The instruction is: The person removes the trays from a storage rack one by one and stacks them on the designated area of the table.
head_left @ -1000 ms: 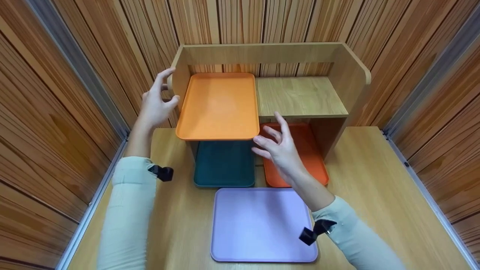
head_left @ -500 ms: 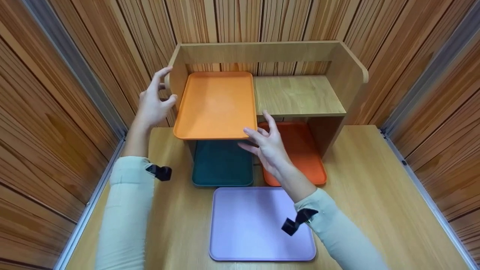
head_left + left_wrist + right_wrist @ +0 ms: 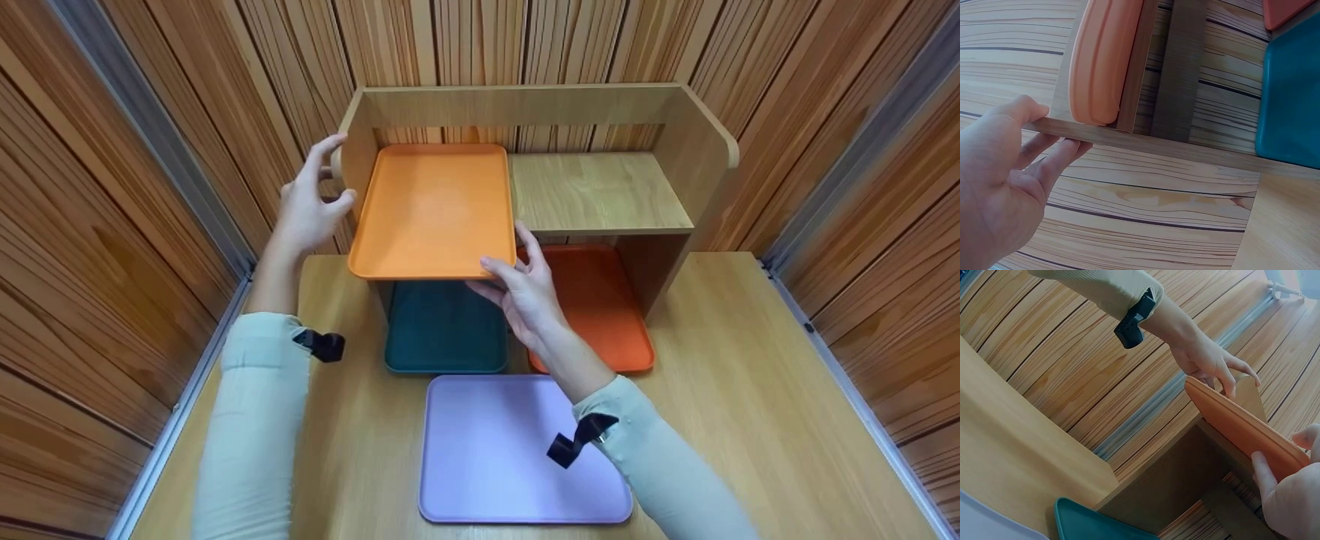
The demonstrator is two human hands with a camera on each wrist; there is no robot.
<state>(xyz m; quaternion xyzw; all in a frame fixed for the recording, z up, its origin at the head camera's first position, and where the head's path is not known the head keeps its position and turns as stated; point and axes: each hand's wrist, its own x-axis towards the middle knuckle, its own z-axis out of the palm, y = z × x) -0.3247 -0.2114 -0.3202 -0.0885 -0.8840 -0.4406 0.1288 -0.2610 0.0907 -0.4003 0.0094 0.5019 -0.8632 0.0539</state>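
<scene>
Right hand (image 3: 531,298), in my head view, pinches the orange tray (image 3: 435,211) by its near right corner; the tray lies forward-left on the upper shelf (image 3: 600,193), long axis front to back. Left wrist: my left hand (image 3: 1002,185) grips the side panel (image 3: 1185,148). Right wrist: thumb above tray, finger below.

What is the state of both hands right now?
Left hand: holding the light brown, flat wooden side panel.
Right hand: holding the light orange, rectangular plastic tray at one corner.
</scene>
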